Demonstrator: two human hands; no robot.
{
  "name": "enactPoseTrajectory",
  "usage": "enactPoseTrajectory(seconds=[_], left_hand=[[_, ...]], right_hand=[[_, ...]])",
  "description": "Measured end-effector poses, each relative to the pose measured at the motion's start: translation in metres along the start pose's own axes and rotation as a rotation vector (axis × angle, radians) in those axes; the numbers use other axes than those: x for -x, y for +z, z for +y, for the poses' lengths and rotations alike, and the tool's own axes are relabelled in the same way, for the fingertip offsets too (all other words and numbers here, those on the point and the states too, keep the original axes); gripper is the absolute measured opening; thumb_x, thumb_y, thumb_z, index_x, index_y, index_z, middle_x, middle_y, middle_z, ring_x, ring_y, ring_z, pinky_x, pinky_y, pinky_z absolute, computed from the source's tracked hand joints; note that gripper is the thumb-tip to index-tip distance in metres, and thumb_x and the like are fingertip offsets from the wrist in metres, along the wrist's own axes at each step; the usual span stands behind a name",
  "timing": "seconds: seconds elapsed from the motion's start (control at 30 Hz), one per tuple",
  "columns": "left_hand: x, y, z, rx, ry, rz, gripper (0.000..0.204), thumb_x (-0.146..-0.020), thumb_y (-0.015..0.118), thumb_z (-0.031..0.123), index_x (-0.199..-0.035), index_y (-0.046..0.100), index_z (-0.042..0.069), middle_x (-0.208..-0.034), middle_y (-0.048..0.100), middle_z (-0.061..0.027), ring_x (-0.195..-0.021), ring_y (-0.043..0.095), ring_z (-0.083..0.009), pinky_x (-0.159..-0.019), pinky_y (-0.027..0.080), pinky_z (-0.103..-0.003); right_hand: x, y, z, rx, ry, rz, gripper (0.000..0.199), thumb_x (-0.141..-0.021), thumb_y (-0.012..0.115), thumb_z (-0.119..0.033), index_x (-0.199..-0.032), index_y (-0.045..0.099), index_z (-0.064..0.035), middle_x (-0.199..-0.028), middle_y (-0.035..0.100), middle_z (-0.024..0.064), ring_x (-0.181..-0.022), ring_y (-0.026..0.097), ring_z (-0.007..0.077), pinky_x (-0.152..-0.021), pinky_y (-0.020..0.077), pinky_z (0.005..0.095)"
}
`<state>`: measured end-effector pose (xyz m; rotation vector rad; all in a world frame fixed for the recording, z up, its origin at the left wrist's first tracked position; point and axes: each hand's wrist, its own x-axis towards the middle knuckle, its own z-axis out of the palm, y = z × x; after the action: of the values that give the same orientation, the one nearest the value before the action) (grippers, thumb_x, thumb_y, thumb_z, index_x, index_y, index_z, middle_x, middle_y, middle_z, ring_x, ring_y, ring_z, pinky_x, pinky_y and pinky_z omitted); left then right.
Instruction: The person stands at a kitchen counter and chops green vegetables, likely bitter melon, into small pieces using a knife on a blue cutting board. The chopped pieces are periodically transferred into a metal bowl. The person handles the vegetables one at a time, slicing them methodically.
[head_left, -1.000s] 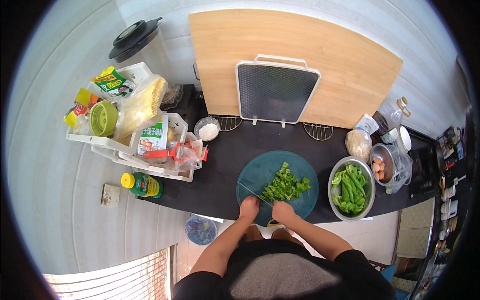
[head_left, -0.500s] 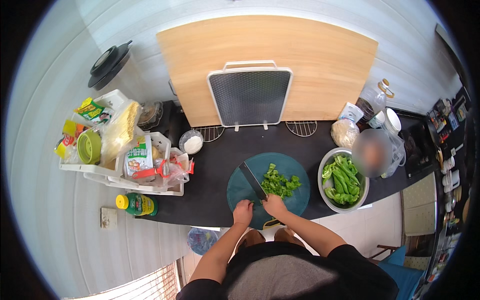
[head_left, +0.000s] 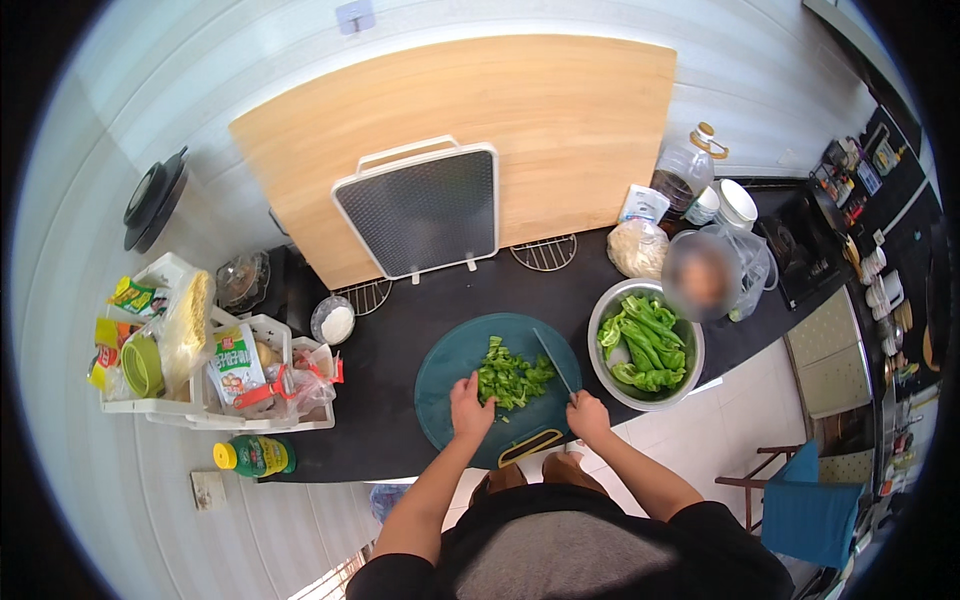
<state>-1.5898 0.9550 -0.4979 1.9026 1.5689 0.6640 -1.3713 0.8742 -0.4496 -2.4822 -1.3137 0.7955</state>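
Gripping a knife in the right hand, a person steadies chopped green peppers with the left hand — fingers pressed flat, grasping nothing — on a round teal cutting board beside a steel bowl of peppers.

One round cutting board, one knife, one steel bowl — two wire trivets, two hands.
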Motion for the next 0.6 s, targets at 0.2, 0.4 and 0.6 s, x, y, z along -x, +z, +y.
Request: enactPoseTrajectory(seconds=[0.2,0.4,0.6], left_hand=[[-0.01,-0.008,0.027,-0.111,0.035,0.16,0.051,-0.067,0.059,0.01,-0.117,0.052,0.001,-0.108,0.046,-0.0178,-0.1,0.044,-0.0344,-0.088,0.038,-0.041],[-0.04,0.004,0.133,0.066,0.436,0.142,0.036,-0.071,0.058,0.006,-0.106,0.056,0.003,-0.103,0.051,-0.013,-0.095,0.047,-0.0322,-0.085,0.039,-0.04],[-0.051,0.082,0.205,0.201,0.701,-0.212,0.017,-0.069,0.063,0.002,-0.086,0.062,0.001,-0.088,0.06,-0.011,-0.089,0.053,-0.0302,-0.077,0.044,-0.039]], right_hand=[[0.009,-0.03,-0.003,-0.161,-0.129,0.079,0.023,-0.08,0.058,-0.023,-0.088,0.059,-0.0023,-0.074,0.061,0.0217,-0.072,0.06,0.0391,-0.066,0.0477,0.0459],[0.005,-0.089,0.024,-0.35,-0.045,0.228,0.025,-0.078,0.061,-0.023,-0.091,0.062,-0.0009,-0.068,0.06,0.0212,-0.067,0.061,0.0379,-0.061,0.048,0.043],[0.001,-0.143,0.083,-0.41,0.079,0.424,0.02,-0.078,0.062,-0.018,-0.084,0.059,0.0013,-0.061,0.056,0.0163,-0.055,0.055,0.0261,-0.052,0.0431,0.0368]])
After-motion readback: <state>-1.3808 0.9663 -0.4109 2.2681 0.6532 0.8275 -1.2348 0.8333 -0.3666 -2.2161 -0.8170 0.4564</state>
